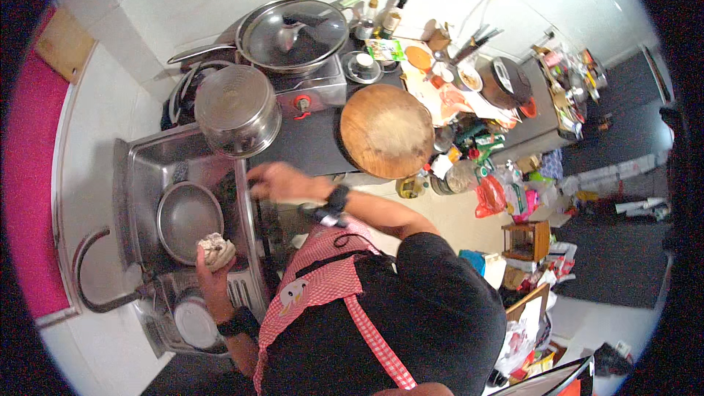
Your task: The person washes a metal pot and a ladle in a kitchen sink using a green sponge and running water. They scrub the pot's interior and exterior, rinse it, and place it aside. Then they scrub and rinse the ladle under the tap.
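My left hand [214,272] holds a pale, crumpled lump [216,251], perhaps a cloth, over the steel sink [151,160]. Just beyond it a round metal pan or bowl [190,220] lies in the basin. A white round bowl or lid [196,320] is in the lower compartment, near the curved faucet [82,264]. Blurred, my right hand [283,182] is over the sink's edge beside the black counter, fingers apart, nothing visible in it. Near it a steel pot [236,110], seemingly bottom up, stands at the sink corner. A round wooden chopping board [387,131] lies on the counter.
A glass-lidded pan [292,36] sits on a portable gas stove [316,88] by the wall. Two bottles [391,19], a rice cooker [503,82] and small bowls stand farther along. Jars [461,176], plastic bags [489,196] and a small wooden stool [526,241] are beyond the counter.
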Demonstrator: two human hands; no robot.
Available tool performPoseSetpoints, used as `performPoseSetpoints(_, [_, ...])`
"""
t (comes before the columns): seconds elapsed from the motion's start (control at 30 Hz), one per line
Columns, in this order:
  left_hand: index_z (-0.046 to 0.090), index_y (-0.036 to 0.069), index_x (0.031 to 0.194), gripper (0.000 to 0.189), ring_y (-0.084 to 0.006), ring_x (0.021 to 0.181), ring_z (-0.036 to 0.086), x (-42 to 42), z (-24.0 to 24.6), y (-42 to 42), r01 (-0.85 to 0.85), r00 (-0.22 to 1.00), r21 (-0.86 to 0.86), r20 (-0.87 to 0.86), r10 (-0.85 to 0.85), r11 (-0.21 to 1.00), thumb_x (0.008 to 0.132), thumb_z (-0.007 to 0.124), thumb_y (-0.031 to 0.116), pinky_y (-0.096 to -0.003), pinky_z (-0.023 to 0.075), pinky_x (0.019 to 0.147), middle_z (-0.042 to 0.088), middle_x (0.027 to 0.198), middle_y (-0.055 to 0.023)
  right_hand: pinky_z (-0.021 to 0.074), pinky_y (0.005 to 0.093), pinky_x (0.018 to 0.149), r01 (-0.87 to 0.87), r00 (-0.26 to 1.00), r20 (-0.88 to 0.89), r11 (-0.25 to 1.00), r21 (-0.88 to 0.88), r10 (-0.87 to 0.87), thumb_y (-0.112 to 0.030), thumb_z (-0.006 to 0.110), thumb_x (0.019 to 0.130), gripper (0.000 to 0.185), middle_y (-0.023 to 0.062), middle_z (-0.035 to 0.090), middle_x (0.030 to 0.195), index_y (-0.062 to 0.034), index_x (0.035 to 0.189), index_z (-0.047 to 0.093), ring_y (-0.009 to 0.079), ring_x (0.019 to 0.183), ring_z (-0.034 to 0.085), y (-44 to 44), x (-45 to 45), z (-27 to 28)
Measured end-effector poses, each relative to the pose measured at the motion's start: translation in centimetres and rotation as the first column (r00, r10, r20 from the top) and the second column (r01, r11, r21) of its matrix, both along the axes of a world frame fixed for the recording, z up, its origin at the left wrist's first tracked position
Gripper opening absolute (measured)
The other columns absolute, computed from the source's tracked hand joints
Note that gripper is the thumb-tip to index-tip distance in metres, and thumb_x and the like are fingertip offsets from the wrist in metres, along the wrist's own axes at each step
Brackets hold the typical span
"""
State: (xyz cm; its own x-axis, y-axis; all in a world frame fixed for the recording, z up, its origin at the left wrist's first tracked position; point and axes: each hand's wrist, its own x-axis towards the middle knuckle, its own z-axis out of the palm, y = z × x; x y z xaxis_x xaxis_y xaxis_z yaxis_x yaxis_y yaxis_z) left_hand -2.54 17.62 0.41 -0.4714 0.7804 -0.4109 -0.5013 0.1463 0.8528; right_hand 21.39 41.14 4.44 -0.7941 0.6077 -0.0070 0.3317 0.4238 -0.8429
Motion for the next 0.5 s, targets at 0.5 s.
performPoseSetpoints(0.5, [0.052, 0.008, 0.123, 0.049, -0.0313, 0.100, 0.062, 2.2, -4.1, 2.8, 0.062, 0.997, -0.166, -0.038, -0.069, 0.984, 0.087, 0.066, 0.039, -0.0456, 0.0567, 0.076, 0.060, 0.117, -0.0124, 0.0508, 0.0485, 0.071, 0.906, 0.164, 0.163, 0.214, 0.366, -0.973, -0.028, 0.055, 0.075, 0.035, 0.0302, 0.062, 0.074, 0.0054, 0.073, 0.066, 0.0450, 0.075, 0.064, 28.0, 44.3, -13.4])
